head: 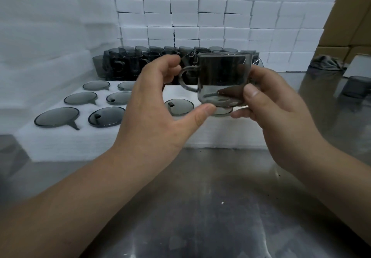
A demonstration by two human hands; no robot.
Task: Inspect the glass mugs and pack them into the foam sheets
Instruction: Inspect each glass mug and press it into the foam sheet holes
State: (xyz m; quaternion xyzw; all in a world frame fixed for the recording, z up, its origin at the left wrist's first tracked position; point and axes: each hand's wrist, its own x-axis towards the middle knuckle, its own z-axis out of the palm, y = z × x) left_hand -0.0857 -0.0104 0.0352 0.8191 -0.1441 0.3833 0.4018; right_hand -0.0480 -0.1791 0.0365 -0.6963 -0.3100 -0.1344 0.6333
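a smoky grey glass mug (pixel 222 79) is held upright in the air between both hands, above the far edge of the foam sheet (pixel 100 141), with its handle pointing to the person's left. the left hand (pixel 158 105) cups it from the handle side: the thumb tip presses under the foot of the mug, and the curled fingers sit up by the top of the handle. whether they touch the handle i cannot tell. the right hand (pixel 275 113) pinches the opposite side, thumb flat on the lower wall facing the camera, fingers wrapped behind and beneath the base.

below the mug, the white foam sheet lies on a steel table (pixel 200 197). several packed mugs (pixel 57 117) are sunk into its round cut-outs, so that only a round grey glass face and a bit of handle show on each. the left hand hides part of these rows.

behind the sheet stands a crowded cluster of loose mugs (pixel 128 63) of the same dark glass, close together. behind them rises a wall of stacked white foam blocks (pixel 210 17), and more white foam (pixel 40 27) fills the left side.

at the far right are brown cardboard boxes (pixel 351 17), a crumpled grey cloth (pixel 327 62) on the table, and a blurred dark glass piece (pixel 356 87) near the edge of view.
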